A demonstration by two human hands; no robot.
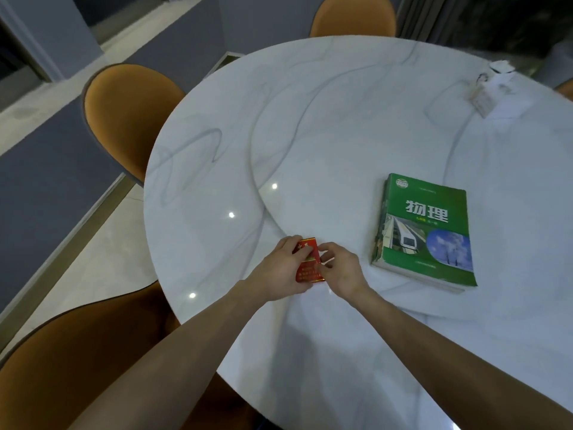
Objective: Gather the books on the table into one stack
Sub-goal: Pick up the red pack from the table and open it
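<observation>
A stack of books [424,231] topped by a green textbook with a train on its cover lies on the round white marble table [310,135], to the right of my hands. Near the table's front edge, my left hand [279,268] and my right hand [342,268] both grip a small red box [308,266] with gold trim. The left fingers wrap over its top left corner, the right fingers pinch its right edge. Part of the box is hidden by my fingers.
A white tissue box [493,88] stands at the table's far right. Orange chairs surround the table: one at the left [124,119], one at the back [353,17], one at the bottom left [77,367]. A raised round turntable [356,103] covers the table's middle.
</observation>
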